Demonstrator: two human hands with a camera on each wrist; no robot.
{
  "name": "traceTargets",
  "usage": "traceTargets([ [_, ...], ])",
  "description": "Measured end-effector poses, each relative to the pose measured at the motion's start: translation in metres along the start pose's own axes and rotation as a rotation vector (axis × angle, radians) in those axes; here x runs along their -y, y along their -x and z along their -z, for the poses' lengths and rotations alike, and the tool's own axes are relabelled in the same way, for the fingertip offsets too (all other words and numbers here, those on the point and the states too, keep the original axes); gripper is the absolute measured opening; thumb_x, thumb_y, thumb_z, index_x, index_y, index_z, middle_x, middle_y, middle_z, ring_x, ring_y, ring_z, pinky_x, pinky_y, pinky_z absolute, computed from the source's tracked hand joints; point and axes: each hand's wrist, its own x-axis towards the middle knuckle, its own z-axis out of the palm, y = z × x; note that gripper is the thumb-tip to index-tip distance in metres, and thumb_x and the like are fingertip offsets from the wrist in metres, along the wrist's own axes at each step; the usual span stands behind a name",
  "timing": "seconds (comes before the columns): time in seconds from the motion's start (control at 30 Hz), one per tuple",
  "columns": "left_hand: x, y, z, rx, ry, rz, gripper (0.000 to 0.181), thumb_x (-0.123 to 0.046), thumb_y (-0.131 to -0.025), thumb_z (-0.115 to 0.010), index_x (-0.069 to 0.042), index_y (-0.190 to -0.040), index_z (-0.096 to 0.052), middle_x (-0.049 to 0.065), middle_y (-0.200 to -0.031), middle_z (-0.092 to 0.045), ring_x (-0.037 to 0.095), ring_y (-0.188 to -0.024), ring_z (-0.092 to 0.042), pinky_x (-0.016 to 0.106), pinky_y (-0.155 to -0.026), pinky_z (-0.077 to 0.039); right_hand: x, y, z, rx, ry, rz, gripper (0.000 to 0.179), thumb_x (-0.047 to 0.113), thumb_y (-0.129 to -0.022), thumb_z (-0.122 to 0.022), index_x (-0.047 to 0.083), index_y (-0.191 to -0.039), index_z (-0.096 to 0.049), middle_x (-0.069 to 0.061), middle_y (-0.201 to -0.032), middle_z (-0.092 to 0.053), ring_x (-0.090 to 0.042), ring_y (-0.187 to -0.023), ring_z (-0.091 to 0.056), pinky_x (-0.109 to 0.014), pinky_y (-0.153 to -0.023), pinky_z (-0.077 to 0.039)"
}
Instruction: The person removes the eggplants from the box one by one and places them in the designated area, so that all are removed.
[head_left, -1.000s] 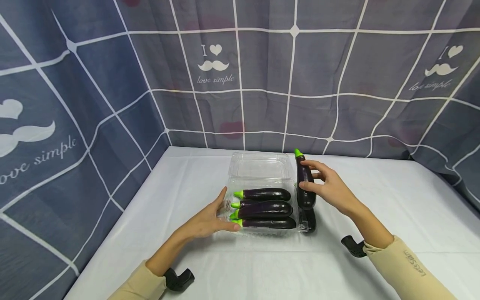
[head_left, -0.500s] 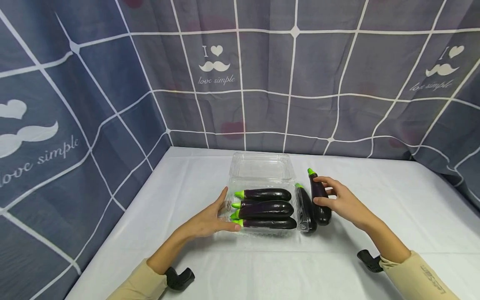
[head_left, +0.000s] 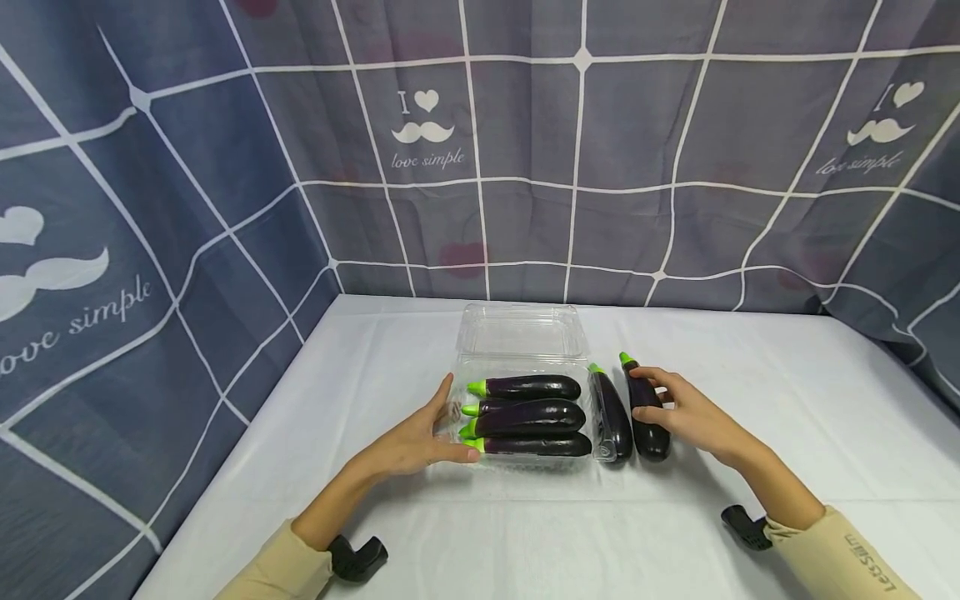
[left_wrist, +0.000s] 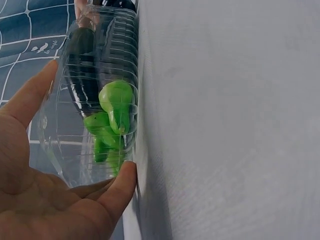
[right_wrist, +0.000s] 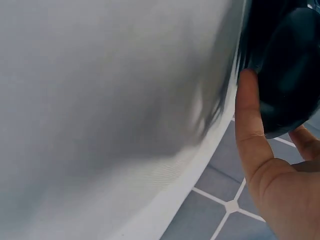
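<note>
A clear plastic clamshell container (head_left: 457, 375) lies open on the white table with several purple eggplants inside, among them a top one (head_left: 532, 416); their green stem ends point left. My left hand (head_left: 412, 437) is spread against its left end, thumb at the near corner and fingers toward the far side; the left wrist view shows the green stems (left_wrist: 117, 100) through the ribbed wall. Right of the container, my right hand (head_left: 693, 417) holds an eggplant (head_left: 643, 417) between thumb and fingers, its stem pointing away. In the right wrist view the eggplant's dark rounded end (right_wrist: 292, 75) is partly cut off.
Another eggplant (head_left: 613, 421) lies between the container's right edge and the held one. The container's clear lid (head_left: 522, 332) is folded back toward the far edge. A grey checked curtain (head_left: 525, 167) stands behind the white-covered table (head_left: 525, 542).
My right hand has carried the eggplant from above the container's right edge to the right and down, beside the other loose eggplant. My left hand has stayed in place.
</note>
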Motion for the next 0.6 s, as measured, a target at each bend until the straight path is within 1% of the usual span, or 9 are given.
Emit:
traceTargets([
  [0.1, -0.0001, 0.0011, 0.0003, -0.001, 0.007, 0.008, 0.125, -0.039, -0.078, -0.084, -0.020, -0.158, 0.010, 0.006, -0.164, 0.001, 0.026, -0.148, -0.013, 0.050, -0.116, -0.015, -0.0032, 0.0001, -0.0014, 0.009, 0.004, 0.006, 0.059, 0.018, -0.090, -0.068, 0.000, -0.141, -0.046, -0.023, -0.134, -0.049, -0.035, -0.109, -0.053, -0.040, -0.081, -0.045],
  [0.3, -0.0005, 0.0019, 0.0006, 0.000, 0.016, 0.008, 0.126, -0.039, -0.077, -0.084, -0.020, -0.158, 0.010, 0.004, -0.164, 0.002, 0.025, -0.148, -0.012, 0.049, -0.116, -0.014, -0.0062, 0.0004, -0.0029, -0.003, 0.020, 0.019, 0.055, 0.017, -0.090, -0.068, 0.000, -0.139, -0.049, -0.025, -0.135, -0.049, -0.036, -0.109, -0.055, -0.041, -0.082, -0.045],
  [0.4, -0.0009, 0.0013, 0.0004, 0.001, 0.016, 0.002, 0.126, -0.038, -0.077, -0.085, -0.019, -0.158, 0.009, 0.004, -0.164, 0.002, 0.025, -0.148, -0.010, 0.048, -0.117, -0.013, -0.0071, 0.0007, -0.0036, 0.001, 0.000, 0.017, 0.056, 0.016, -0.090, -0.068, 0.000, -0.140, -0.048, -0.024, -0.135, -0.049, -0.037, -0.109, -0.055, -0.041, -0.081, -0.046],
  [0.6, -0.0016, 0.0010, -0.0001, -0.004, 0.009, 0.004, 0.125, -0.038, -0.077, -0.085, -0.019, -0.158, 0.008, 0.004, -0.163, 0.002, 0.023, -0.148, -0.007, 0.048, -0.117, -0.011, -0.0075, 0.0015, -0.0046, 0.002, -0.024, 0.016, 0.052, 0.013, -0.091, -0.068, -0.001, -0.138, -0.050, -0.025, -0.129, -0.055, -0.036, -0.110, -0.056, -0.041, -0.082, -0.048],
])
